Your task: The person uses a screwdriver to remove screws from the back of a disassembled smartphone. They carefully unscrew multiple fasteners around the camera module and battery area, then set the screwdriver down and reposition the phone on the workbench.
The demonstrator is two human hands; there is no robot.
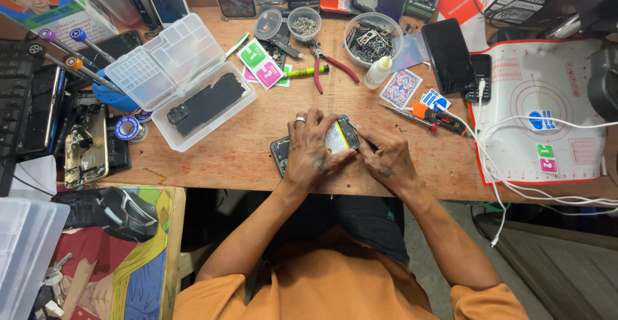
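Opened phone [315, 146] lies flat near the front edge of the wooden bench [244, 159], its pale battery showing between both hands. Left hand [310, 147], a ring on one finger, covers its left half with fingers curled over the body; right hand [386, 156] presses fingertips against its right end. Far left, a clear plastic box [187, 82] with hinged lid holds a dark phone back. Beyond the hands lie red-handled pliers [331, 65], a small white glue bottle [378, 73] and green-and-pink square stickers [262, 64]. Right, an orange-handled screwdriver [438, 117] rests beside a white silicone mat [547, 111] with red border, crossed by white cables [515, 185].
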